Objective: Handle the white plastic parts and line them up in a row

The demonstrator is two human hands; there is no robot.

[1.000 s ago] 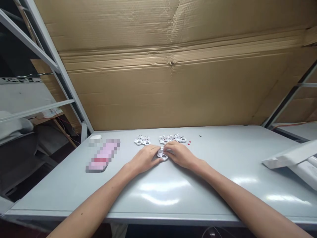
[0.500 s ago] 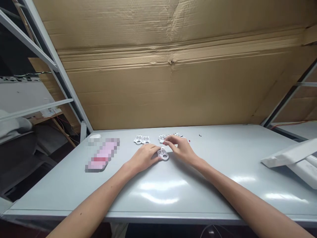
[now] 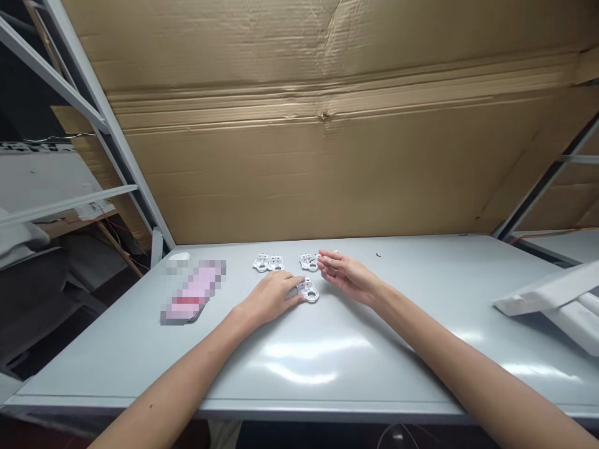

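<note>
My left hand (image 3: 271, 297) rests on the table and grips the left edge of a small white plastic part (image 3: 306, 287) with a round hole, its thumb and fingers closed on it. To the upper right, my right hand (image 3: 349, 278) hovers with thumb and forefinger pinched together around a tiny red piece (image 3: 321, 255), too small to make out. Just beyond, a similar white part (image 3: 307, 261) lies flat, and others behind my right fingers are mostly hidden. Two more white parts (image 3: 268, 262) lie side by side farther left.
A pink, pixel-blurred object (image 3: 199, 288) lies at the left of the table (image 3: 374, 374), near a white rounded item (image 3: 180, 257). White long pieces (image 3: 556, 299) stick in from the right. A small dark bit (image 3: 379, 254) lies far back, before a cardboard wall (image 3: 327, 181).
My right hand has shifted slightly to the right and turned, showing more of its palm side. My left hand and the white part under it stay put.
</note>
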